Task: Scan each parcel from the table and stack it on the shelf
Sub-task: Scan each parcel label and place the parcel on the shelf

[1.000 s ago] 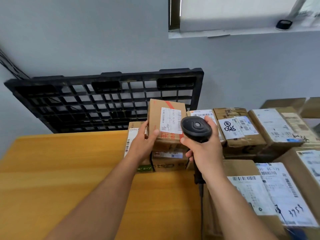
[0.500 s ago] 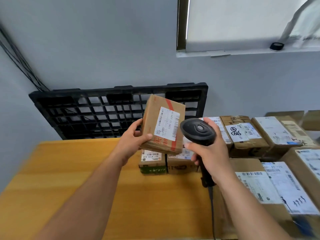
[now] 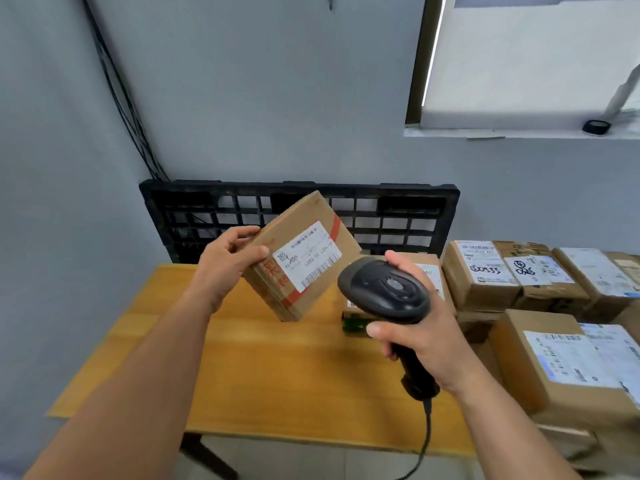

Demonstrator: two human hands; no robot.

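Raised and tilted further above the table, the parcel is gripped at its edge by the left hand; the scanner is clasped in the right hand, the scan judged under way.

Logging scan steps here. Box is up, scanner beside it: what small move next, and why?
Probably aim the scanner at the barcode label on the parcel: the left hand holds the parcel tilted, label showing, and the right hand grips the scanner just right of it.

head-worn camera, facing forward and down, close over table
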